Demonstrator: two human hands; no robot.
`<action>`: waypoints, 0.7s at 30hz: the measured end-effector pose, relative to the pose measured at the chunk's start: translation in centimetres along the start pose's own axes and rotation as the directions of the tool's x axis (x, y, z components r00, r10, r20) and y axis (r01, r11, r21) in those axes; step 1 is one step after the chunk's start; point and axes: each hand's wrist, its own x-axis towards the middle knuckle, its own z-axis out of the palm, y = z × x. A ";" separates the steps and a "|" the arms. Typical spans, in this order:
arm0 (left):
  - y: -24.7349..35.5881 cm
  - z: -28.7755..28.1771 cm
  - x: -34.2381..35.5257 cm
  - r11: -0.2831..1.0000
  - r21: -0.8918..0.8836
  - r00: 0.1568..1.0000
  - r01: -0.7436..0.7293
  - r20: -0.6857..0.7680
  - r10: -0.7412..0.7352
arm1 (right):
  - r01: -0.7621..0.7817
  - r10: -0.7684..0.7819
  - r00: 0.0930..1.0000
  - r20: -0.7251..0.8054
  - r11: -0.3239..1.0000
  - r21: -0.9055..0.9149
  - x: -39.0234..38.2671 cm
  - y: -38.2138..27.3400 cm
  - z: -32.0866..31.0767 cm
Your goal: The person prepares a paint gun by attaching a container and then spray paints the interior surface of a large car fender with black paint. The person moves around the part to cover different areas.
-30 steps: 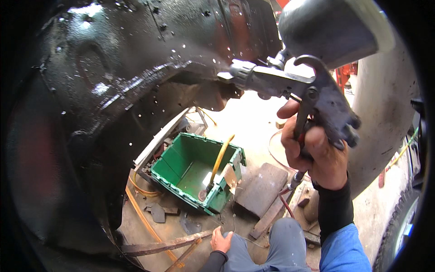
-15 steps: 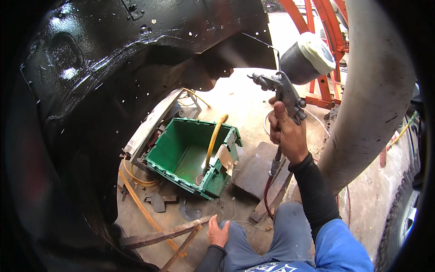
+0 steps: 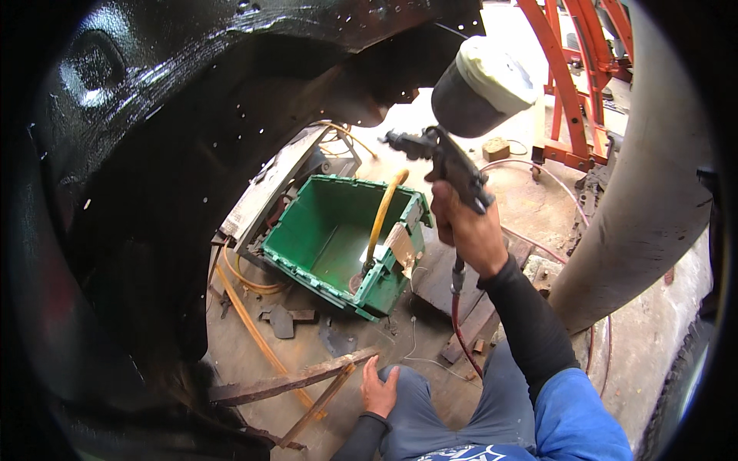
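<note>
One spray gun, its dark cup uppermost, was held clamped in the curled right hand, right of the black panel and the green crate. The left hand was placed at the left knee, its fingers parted, near the right end of a wooden strip; contact with it could not be told.

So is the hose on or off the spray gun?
On, by the look of it: the red hose runs up to a metal fitting just below the right hand gripping the spray gun.
</note>
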 end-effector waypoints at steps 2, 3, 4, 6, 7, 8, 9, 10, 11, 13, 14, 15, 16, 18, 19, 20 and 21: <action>-0.3 -0.5 0.3 0.999 0.001 0.999 -0.043 -0.010 0.043 | 0.105 -0.107 0.988 -0.110 0.994 -0.030 1.9 1.6 0.8; -0.5 -0.8 0.4 1.000 0.014 1.000 -0.026 -0.009 0.026 | 0.127 -0.123 0.982 -0.140 0.992 0.018 2.4 2.2 1.4; -0.6 -1.0 0.6 0.996 -0.002 0.995 -0.095 -0.039 0.094 | 0.141 -0.126 0.976 -0.175 0.987 0.072 2.8 2.9 2.0; -0.6 -1.3 1.1 0.986 0.000 0.980 -0.165 -0.109 0.164 | 0.124 -0.118 0.973 -0.200 0.992 0.022 2.7 3.5 2.6; -0.4 -1.2 0.9 0.990 -0.001 0.988 -0.144 -0.062 0.144 | 0.115 -0.101 0.985 -0.142 0.989 0.090 2.3 3.7 2.9; -0.2 -1.2 0.7 0.993 0.019 0.992 -0.118 -0.050 0.119 | 0.066 -0.052 0.994 -0.100 0.988 0.143 1.7 3.7 3.2; 0.0 -1.2 0.8 0.992 0.037 0.991 -0.119 -0.051 0.121 | 0.039 -0.030 0.997 -0.065 0.988 0.148 1.1 3.6 3.6; 0.2 -1.2 0.7 0.991 0.055 0.991 -0.120 -0.048 0.122 | 0.028 -0.029 1.000 0.003 0.988 0.151 0.4 3.4 3.9; 0.4 -1.2 0.7 0.990 0.058 0.991 -0.125 -0.050 0.128 | -0.009 -0.003 0.998 0.061 0.982 0.187 -0.2 3.2 4.3; 0.7 -1.3 0.7 0.988 0.076 0.988 -0.134 -0.062 0.139 | -0.063 0.026 0.986 0.163 0.973 0.223 -1.4 2.7 5.3; 0.7 -1.4 0.7 0.990 0.072 0.991 -0.121 -0.043 0.124 | -0.081 0.036 0.979 0.202 0.972 0.219 -2.1 2.3 5.7; 0.8 -1.4 0.8 0.991 0.073 0.993 -0.112 -0.025 0.114 | -0.114 0.063 0.970 0.236 0.971 0.211 -2.7 2.0 6.0; 0.9 -1.4 1.0 0.989 0.074 0.992 -0.124 -0.014 0.125 | -0.126 0.051 0.958 0.282 0.959 0.253 -3.3 1.7 6.2; 1.0 -1.3 1.1 0.992 0.091 0.996 -0.091 0.000 0.092 | -0.017 -0.063 0.937 0.344 0.975 0.223 -4.2 1.4 6.7; 1.0 -1.3 1.2 0.993 0.088 0.997 -0.082 0.004 0.082 | -0.038 -0.019 0.907 0.420 0.991 0.126 -4.6 1.2 6.5; 1.0 -1.2 1.3 0.993 0.093 0.998 -0.068 0.016 0.067 | -0.004 -0.081 0.891 0.447 0.983 0.186 -4.8 1.2 6.7; 1.1 -1.2 1.4 0.993 0.090 0.997 -0.069 0.020 0.068 | -0.043 -0.071 0.860 0.506 0.977 0.209 -5.2 1.2 6.6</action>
